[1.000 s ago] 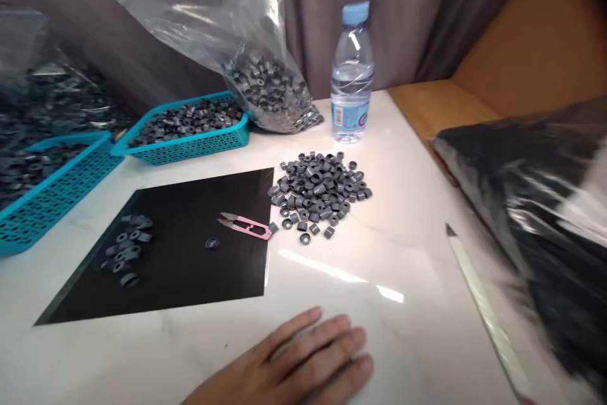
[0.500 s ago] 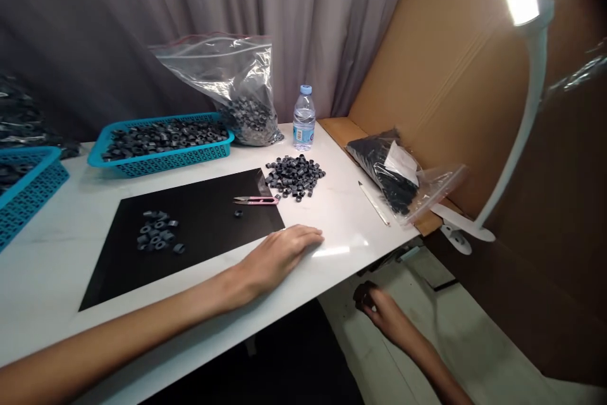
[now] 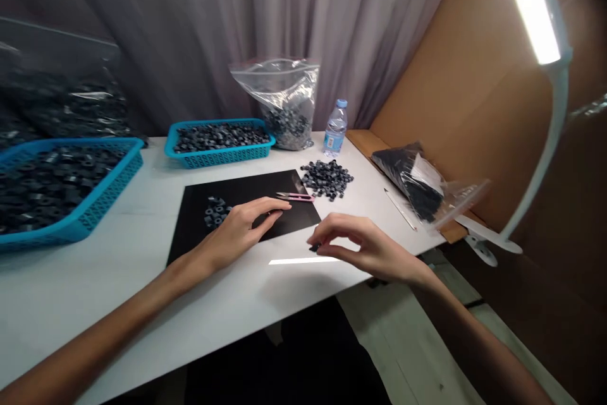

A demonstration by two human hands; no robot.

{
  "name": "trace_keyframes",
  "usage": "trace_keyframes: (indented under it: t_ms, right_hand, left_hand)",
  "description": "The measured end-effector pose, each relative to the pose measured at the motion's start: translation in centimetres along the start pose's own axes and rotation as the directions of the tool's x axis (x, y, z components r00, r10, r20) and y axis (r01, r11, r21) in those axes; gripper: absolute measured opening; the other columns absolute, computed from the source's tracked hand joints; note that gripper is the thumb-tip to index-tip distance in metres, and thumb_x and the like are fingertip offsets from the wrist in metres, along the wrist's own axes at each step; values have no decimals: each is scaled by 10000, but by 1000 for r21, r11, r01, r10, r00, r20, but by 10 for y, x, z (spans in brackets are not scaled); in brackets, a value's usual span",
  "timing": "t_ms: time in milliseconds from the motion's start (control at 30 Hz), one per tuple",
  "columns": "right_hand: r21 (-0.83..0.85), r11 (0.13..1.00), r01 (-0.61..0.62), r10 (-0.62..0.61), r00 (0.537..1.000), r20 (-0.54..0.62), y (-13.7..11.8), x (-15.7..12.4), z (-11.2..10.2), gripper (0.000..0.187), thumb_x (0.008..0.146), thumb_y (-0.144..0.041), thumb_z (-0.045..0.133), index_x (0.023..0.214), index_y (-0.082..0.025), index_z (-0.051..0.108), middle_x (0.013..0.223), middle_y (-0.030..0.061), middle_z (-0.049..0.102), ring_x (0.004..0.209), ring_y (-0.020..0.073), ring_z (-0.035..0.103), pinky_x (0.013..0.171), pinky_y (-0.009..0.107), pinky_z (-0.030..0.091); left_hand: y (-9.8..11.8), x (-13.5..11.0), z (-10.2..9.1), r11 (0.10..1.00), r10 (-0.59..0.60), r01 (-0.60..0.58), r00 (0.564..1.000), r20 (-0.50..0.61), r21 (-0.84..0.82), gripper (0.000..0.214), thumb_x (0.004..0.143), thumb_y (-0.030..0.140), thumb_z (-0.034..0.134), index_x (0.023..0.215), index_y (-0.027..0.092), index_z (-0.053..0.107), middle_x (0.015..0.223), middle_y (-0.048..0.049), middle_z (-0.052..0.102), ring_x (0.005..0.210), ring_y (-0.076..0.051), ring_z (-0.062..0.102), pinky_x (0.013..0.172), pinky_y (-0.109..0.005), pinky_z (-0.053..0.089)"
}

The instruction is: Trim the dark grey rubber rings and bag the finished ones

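My left hand (image 3: 241,225) hovers over the black mat (image 3: 246,185), its thumb and index finger apart, with no object visible between them. Partly behind that hand lies a small group of dark grey ring-shaped pieces (image 3: 213,212). Pink-handled thread snips (image 3: 296,196) rest on the mat's right part, just beyond my left fingertips. Over the table's front part, my right hand (image 3: 363,244) pinches a small dark piece (image 3: 313,246) between thumb and fingers; its exact shape is mostly hidden. Beyond both hands, a pile of dark ring pieces (image 3: 327,179) sits by the mat's right corner.
Two blue baskets (image 3: 111,193) of dark pieces stand left and at the back. A zip bag (image 3: 291,98) and a water bottle (image 3: 336,130) stand behind the pile. A white pencil (image 3: 401,209), another bag (image 3: 412,184) and a clamp lamp (image 3: 545,152) are at right.
My right hand has risen from below the table edge to above the tabletop. My left hand has lifted from the front edge to over the mat. The view has turned left.
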State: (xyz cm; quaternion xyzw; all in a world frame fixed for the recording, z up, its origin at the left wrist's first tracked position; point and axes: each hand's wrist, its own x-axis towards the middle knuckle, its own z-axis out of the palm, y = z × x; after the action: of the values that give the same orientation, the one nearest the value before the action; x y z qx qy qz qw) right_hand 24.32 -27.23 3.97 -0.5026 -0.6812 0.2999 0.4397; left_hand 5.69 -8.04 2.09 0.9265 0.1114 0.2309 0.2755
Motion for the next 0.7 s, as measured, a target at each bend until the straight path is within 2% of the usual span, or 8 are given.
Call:
trace_keyframes:
  t_ms: [67, 133, 267, 333, 400, 500, 600, 700]
  right_hand:
    - [14, 998, 64, -64, 997, -42, 17, 35, -1, 171, 951, -214, 637, 1117, -181, 663, 1093, 64, 675, 1008, 159, 652, 915, 318, 539]
    - [18, 995, 98, -97, 995, -37, 34, 69, -2, 183, 937, -228, 658, 1110, -173, 672, 1074, 65, 686, 982, 162, 653, 884, 317, 537]
    - [103, 992, 77, -79, 997, 16, 63, 111, 3, 203, 900, -287, 709, 1058, -161, 693, 1038, 65, 709, 941, 164, 662, 853, 312, 538]
    - [140, 988, 68, -72, 997, 25, 73, 117, 12, 226, 901, -308, 709, 1070, -160, 688, 1050, 73, 714, 942, 164, 667, 850, 311, 540]
    - [183, 981, 56, -61, 998, 19, 81, 115, 21, 227, 906, -311, 703, 1077, -163, 684, 1068, 80, 715, 955, 166, 671, 853, 315, 542]
    - [277, 960, 32, -30, 999, -10, 86, 108, 34, 202, 905, -301, 707, 1066, -180, 698, 1060, 75, 722, 950, 169, 678, 856, 318, 545]
    - [323, 946, 10, 1, 999, -32, 86, 104, 41, 199, 899, -302, 716, 1073, -207, 722, 1017, 61, 735, 912, 169, 689, 843, 312, 556]
    - [336, 942, -8, 24, 999, -43, 85, 102, 42, 203, 884, -299, 735, 1072, -222, 732, 1018, 60, 738, 899, 179, 693, 835, 323, 570]
  left_hand:
    - [-4, -8, -10, 990, -108, 104, 994, -31, -96, 303, 980, 396, 511, 1181, 248, 683, 1216, -41, 714, 1147, -234, 644, 1043, -397, 487]
    - [-9, -13, -13, 927, -241, 225, 970, -19, -300, 290, 959, 411, 546, 1161, 242, 669, 1178, -47, 715, 1081, -228, 670, 999, -389, 515]
    - [-19, -21, -5, 633, -494, 389, 869, 37, -670, 172, 934, 306, 536, 1054, 208, 611, 1018, -50, 689, 853, -168, 653, 776, -310, 536]
    - [-18, -26, 0, 440, -587, 453, 798, 133, -776, 147, 924, 249, 473, 987, 201, 597, 892, -29, 642, 761, -145, 588, 698, -286, 489]
    - [-13, -30, 2, 305, -627, 502, 746, 227, -810, 157, 921, 244, 444, 957, 201, 590, 825, -2, 570, 716, -130, 516, 694, -277, 449]
    - [-4, -32, 2, 271, -645, 552, 713, 277, -789, 187, 955, 361, 465, 922, 211, 571, 794, 27, 481, 688, -122, 412, 685, -265, 387]
    - [1, -30, 3, 301, -625, 564, 726, 287, -769, 293, 967, 474, 489, 862, 204, 535, 798, 35, 449, 690, -117, 354, 680, -256, 338]
    - [1, -29, 4, 326, -599, 547, 750, 280, -771, 289, 981, 455, 491, 876, 190, 540, 807, 31, 458, 707, -117, 347, 683, -255, 316]
